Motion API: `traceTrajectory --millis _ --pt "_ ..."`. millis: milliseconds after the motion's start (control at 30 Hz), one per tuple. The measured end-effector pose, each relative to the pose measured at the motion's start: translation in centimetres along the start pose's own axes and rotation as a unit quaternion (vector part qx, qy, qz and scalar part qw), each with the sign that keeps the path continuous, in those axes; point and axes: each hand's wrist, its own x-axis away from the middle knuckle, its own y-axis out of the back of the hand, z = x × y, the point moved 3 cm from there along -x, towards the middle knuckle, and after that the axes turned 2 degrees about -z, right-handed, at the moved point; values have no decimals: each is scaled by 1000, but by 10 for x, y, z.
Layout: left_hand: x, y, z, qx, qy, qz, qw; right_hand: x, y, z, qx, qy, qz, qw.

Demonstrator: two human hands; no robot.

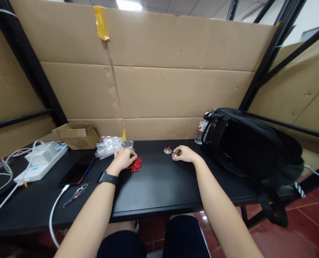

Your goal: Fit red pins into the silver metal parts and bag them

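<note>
My left hand (123, 158), with a dark watch on the wrist, is at the left edge of a pile of small red hooks (136, 164). Its fingers are curled together, and whatever is in them is hidden. On the right, my right hand (185, 154) has its fingertips closed on a clear round suction cup (175, 157) low over the black table or resting on it; I cannot tell which. Just left of that hand, a second clear suction cup (167, 151) lies on the table with a red hook standing up from its middle.
Behind my left hand lie crumpled clear plastic bags (109, 146) and an open cardboard box (77, 136). Farther left are a power strip (42, 163), a phone (77, 170), a pen, a keychain (76, 196) and cables. A black backpack (251, 147) and a water bottle (200, 130) stand right.
</note>
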Motion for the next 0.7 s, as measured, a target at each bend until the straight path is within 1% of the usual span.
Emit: traceTrajectory --millis 133,400,500,600,700 --pt "-1 -4 -2 -4 -6 8 1000 0 1 3 2 -7 -5 1000" --pt "-2 -4 -8 -15 -22 4 1000 3 5 5 -7 10 -12 1000" --pt "-1 -5 -10 -19 -27 3 999 3 7 8 -19 34 -44 998" --pt "0 -6 -10 -16 -22 -4 1000 2 9 15 -60 71 -85 992" --pt "-1 -4 -12 5 -5 -40 999 1 8 23 -105 95 -116 983"
